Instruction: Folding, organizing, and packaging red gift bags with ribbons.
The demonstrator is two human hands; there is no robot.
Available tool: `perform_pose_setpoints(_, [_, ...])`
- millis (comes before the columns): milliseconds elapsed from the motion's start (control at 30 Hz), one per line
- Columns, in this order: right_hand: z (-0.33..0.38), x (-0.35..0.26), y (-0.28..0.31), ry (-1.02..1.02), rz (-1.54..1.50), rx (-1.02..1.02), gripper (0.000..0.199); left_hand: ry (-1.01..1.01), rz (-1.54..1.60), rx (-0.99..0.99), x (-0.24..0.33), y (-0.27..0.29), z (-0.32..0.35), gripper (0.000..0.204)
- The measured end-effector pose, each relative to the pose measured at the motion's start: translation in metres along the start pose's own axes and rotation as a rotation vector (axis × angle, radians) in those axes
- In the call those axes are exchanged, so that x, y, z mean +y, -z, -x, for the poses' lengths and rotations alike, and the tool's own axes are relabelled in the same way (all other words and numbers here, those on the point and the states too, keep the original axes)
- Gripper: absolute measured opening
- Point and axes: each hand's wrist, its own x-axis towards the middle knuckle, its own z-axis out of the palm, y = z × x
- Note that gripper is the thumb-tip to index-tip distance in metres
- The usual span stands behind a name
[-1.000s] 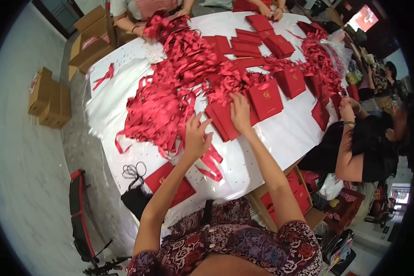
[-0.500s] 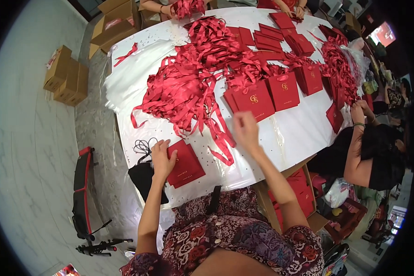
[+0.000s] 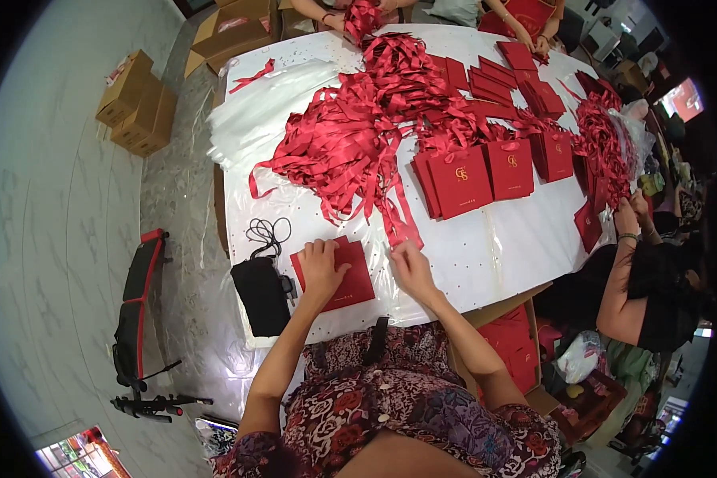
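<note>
Flat on the near part of the table lie red paper bags (image 3: 357,280), stacked slightly askew. My left hand (image 3: 322,268) rests over their left side, its fingers spread. Just right of them, my right hand (image 3: 413,272) has its fingers curled together at the loose lower end of a red ribbon (image 3: 400,223), apparently pinching it; the fingertips partly hide the grip. That ribbon trails from a large heap of red ribbons (image 3: 327,151) in the middle of the table. Finished-looking red bags with gold print (image 3: 459,182) stand in a row to the right of the heap.
A black pouch (image 3: 260,296) and a coiled dark cable (image 3: 268,234) lie left of my hand. Clear plastic sheets (image 3: 247,119) cover the far left. An open carton of red bags (image 3: 511,350) stands by my right side. Co-workers' hands (image 3: 628,215) handle items at the right and far edges.
My right hand has come down and left from near the standing bags to the ribbon's end. My left hand has shifted further onto the flat bags. The whole view has swung slightly.
</note>
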Motion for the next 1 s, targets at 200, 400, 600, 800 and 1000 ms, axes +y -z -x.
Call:
perform_pose_setpoints(200, [0.006,-0.08,0.054,-0.294,-0.563,-0.112,0.014,-0.005,0.2,-0.065,0.029,0.008,0.001,0.037])
perform_pose_setpoints(400, [0.019,-0.102,0.06,-0.25,-0.35,-0.115,0.011,-0.034,0.626,-0.198,0.056,0.03,0.005,0.031])
perform_pose_setpoints(600, [0.021,-0.112,0.058,-0.155,0.01,-0.052,0.011,-0.051,0.648,-0.254,0.08,0.059,0.012,0.03])
perform_pose_setpoints(800, [0.024,-0.117,0.06,-0.263,-0.129,-0.004,0.011,-0.099,0.604,-0.279,0.09,0.065,0.015,0.029])
perform_pose_setpoints(1000, [0.025,-0.11,0.057,-0.288,-0.107,-0.005,0.009,-0.12,0.453,-0.164,0.096,0.052,0.025,0.025])
